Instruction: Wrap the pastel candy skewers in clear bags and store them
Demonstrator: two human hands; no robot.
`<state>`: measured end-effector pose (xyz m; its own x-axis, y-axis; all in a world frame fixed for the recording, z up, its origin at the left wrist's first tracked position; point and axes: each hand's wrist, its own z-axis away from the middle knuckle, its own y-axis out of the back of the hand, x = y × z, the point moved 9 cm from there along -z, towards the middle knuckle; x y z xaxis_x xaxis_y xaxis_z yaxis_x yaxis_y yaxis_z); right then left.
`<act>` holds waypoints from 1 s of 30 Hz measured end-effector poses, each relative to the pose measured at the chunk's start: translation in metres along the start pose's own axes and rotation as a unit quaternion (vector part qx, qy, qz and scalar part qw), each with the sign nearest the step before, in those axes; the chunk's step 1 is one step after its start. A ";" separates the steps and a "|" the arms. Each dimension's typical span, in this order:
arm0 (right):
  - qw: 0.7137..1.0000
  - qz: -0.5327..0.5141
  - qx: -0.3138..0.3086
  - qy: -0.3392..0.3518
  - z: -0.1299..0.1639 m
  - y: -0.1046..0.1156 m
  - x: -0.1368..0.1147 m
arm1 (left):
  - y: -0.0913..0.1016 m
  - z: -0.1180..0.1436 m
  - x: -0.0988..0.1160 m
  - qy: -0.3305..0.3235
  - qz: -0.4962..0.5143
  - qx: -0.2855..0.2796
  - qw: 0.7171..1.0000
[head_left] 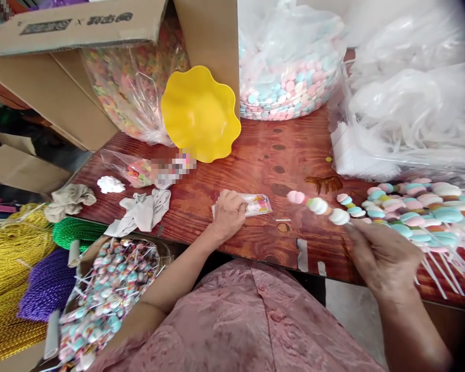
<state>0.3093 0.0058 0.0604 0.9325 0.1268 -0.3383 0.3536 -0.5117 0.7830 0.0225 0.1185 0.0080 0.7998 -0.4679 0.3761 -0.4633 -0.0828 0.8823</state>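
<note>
My left hand (pixel 229 213) is closed, its fingers pinching the edge of a small stack of printed plastic bags (pixel 259 204) that lies flat on the table. In my right hand (pixel 387 258) is a candy skewer (pixel 318 205), gripped near its lower end and slightly blurred. Pink and white pieces show along it, with coloured bits between, and its tip points left toward the bags. Just beyond that hand, a pile of similar candy skewers (pixel 418 206) rests with white sticks toward the table's front edge.
A yellow scalloped bowl (pixel 201 113) leans by a cardboard box (pixel 213 41) with bagged candy rings. Behind stand a bag of pastel marshmallows (pixel 290 88) and a clear bin of plastic bags (pixel 411 113). Wrapped skewers (pixel 101 289) fill a container at lower left, near coiled cords (pixel 46 284).
</note>
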 end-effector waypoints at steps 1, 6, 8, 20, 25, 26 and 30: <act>0.999 -0.029 0.005 0.016 -0.002 -0.008 -0.012 | 0.002 0.000 -0.002 0.000 -0.009 0.008 1.000; 0.987 -0.160 -0.013 0.024 -0.006 -0.040 -0.027 | -0.006 0.014 0.002 -0.039 -0.095 -0.069 0.992; 0.981 -0.186 -0.052 0.006 -0.004 -0.053 -0.020 | -0.007 0.018 0.002 -0.040 -0.103 -0.086 0.990; 0.957 -0.270 -0.105 -0.031 -0.009 -0.059 -0.009 | 0.002 0.004 -0.046 0.093 0.241 0.007 0.966; 0.969 -0.223 -0.093 0.050 -0.011 -0.055 -0.023 | 0.004 0.002 -0.046 0.097 0.253 -0.004 0.963; 0.972 -0.205 -0.092 0.066 -0.011 -0.055 -0.026 | 0.004 0.002 -0.044 0.090 0.250 -0.007 0.964; 0.982 -0.087 -0.074 0.148 -0.014 -0.044 -0.047 | 0.006 0.003 -0.034 0.032 0.217 -0.009 0.976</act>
<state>0.2509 0.0343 0.0490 0.8295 0.4542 -0.3251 0.4969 -0.3342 0.8009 -0.0086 0.1314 -0.0005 0.5526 -0.3991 0.7317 -0.7569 0.1271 0.6410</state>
